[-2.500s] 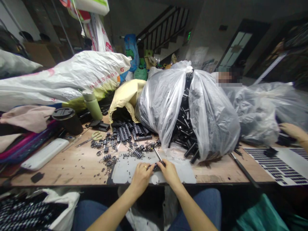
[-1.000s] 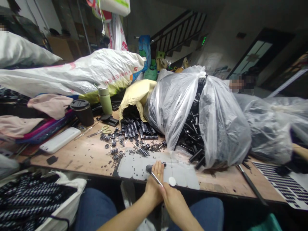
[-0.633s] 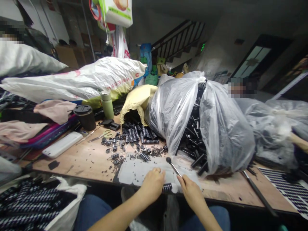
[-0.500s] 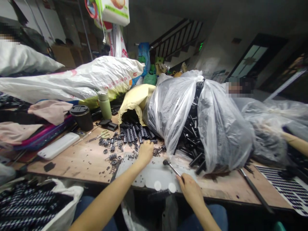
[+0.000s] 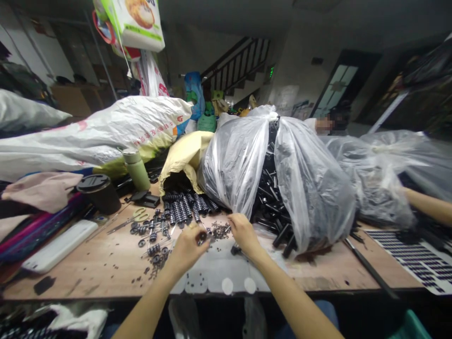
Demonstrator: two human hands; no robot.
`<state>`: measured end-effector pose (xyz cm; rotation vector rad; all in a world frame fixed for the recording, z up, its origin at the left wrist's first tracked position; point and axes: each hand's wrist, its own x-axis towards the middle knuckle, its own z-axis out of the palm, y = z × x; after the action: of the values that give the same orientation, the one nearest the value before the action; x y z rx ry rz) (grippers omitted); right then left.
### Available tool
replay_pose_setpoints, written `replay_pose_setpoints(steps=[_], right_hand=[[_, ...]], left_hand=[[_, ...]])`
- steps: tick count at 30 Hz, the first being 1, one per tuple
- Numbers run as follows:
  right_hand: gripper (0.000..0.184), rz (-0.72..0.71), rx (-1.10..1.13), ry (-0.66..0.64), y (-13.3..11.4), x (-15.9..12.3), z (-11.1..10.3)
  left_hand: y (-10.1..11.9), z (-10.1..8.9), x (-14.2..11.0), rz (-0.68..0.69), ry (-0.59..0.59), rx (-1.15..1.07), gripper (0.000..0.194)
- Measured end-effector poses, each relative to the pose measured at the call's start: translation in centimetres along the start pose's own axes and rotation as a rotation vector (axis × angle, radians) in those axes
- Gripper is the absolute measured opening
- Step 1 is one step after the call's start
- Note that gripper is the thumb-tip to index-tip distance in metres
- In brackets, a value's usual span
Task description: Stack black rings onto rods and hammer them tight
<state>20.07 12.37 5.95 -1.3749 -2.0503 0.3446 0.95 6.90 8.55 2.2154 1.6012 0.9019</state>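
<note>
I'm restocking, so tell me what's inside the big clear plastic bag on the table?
The clear plastic bag holds black tube-like parts, seen through its open middle and spilling onto the table. How far they fill the cloudy sides cannot be seen.

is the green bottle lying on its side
No, the green bottle stands upright on the table, just behind the black cup.
</note>
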Motion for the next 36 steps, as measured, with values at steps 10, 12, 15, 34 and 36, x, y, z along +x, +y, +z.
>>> replay_pose_setpoints(steps=[10,12,15,34,36], right_hand=[[0.017,0.032,0.380,-0.195,-2.1,3.6,2.4],[0.026,0.063,0.464,-0.282,-1.7,1.5,0.6],[0.040,0.119,0.563,-0.382,-1.5,-1.2,-1.7],[0.111,-0.051,0.209,-0.266,-3.3,-8.1,-1.9],[0.108,-0.050,0.202,-0.304,-3.2,-8.3,-1.9]], left_hand=[[-0.2,3.5,-3.4,-0.265,0.132,-0.459,0.025],[0.1,2.7,-2.8,-0.251,0.176,-0.498,0.026],[1.0,2.1,-2.1,-0.256,-0.069,-0.691,0.022],[4.1,4.8,-2.5,-0.609,-0.164,-1.042,0.030],[4.2,5.1,-2.5,-0.621,-0.173,-1.029,0.028]])
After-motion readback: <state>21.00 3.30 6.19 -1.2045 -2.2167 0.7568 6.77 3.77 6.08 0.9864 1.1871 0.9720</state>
